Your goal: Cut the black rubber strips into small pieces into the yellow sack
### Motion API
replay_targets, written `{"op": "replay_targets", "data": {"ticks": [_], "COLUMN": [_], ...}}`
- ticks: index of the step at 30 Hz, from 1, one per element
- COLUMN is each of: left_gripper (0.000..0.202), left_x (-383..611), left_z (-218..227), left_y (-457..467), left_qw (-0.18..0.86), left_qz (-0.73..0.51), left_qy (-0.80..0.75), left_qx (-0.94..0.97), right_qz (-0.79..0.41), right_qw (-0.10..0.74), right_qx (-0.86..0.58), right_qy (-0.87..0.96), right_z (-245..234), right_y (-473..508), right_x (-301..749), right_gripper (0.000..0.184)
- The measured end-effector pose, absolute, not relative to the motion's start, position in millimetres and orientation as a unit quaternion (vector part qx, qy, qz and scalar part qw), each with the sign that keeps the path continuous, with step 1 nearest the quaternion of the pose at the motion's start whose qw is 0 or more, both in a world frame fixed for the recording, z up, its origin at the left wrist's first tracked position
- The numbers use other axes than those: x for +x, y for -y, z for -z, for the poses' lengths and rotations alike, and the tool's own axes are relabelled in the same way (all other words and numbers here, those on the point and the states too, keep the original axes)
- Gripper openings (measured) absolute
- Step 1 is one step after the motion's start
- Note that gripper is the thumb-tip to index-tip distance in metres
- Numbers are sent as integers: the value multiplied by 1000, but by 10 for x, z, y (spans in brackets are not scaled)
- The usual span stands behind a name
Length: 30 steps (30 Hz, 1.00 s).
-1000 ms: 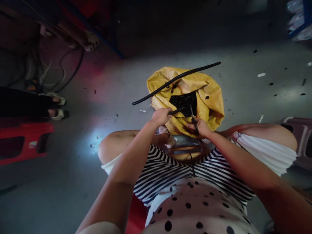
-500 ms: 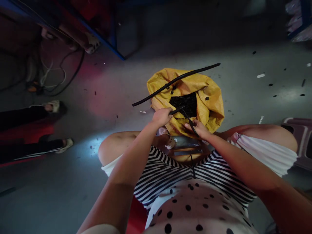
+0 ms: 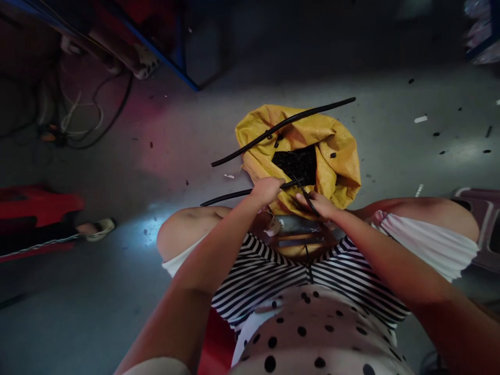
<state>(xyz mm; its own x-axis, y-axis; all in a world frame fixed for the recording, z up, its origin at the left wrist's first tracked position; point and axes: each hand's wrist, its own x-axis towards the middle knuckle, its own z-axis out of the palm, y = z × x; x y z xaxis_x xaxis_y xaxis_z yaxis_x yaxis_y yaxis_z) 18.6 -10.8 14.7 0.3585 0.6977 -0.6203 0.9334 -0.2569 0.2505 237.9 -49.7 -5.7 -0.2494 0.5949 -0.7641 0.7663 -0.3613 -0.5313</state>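
1. Yellow woven sack (image 3: 340, 156) sits open on the grey floor (image 3: 187, 140), just ahead of the person's knees. Mouth is folded back; a heap of black bits (image 3: 297, 164) is inside.
2. Left hand (image 3: 267, 190) is closed in a fist on a black strip (image 3: 230, 196), at the sack's near rim. Fingers are wrapped tight round it.
3. Strip runs nearly level: the long part sticks out to the left over the left knee (image 3: 182, 232), and a short end pokes right, over the sack's mouth.
4. Right hand (image 3: 318, 205) is just beside the left, not touching it. Fingers are curled together on a thin dark tool (image 3: 307, 196); its kind is too dim to tell. The tool's tip points up-left and meets the strip's short end.
5. Long strip (image 3: 289, 122), a second one, lies slantwise across the sack's top, both ends overhanging, well clear of both hands.
6. Small black offcuts and a few pale scraps dot the floor to the right.
7. Far left: red stool (image 3: 35, 204), and another person's sandalled foot (image 3: 96, 227) by it. Cables (image 3: 89, 112) trail at upper left.
8. Right edge: part of a dark plastic seat (image 3: 482, 219) behind the right knee (image 3: 429, 213).
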Motion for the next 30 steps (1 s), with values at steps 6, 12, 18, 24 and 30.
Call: {"op": "replay_targets", "data": {"ticks": [6,12,18,24,30], "left_gripper": [26,31,26,28,29], "left_x": [187,114,54,-15,107], "left_z": [-129,-125,-145,-195,-248], "left_y": [109,70,35,-37,-9], "left_qw": [280,337,340,305,325], "left_qz": [184,183,198,168,156], "left_qy": [-521,-557,-569,-622,-581], "left_qx": [785,737,722,701,730], "right_qz": [544,520,494,555,558], "right_qw": [70,19,-1,41,78], "right_qx": [616,637,671,636,614], "right_qy": [-565,-569,-553,-535,-553], "right_z": [86,138,87,24,34], "right_y": [478,552,553,556,555], "right_x": [2370,2373,2411,2419,2370], "right_gripper": [72,60,59,62,71]}}
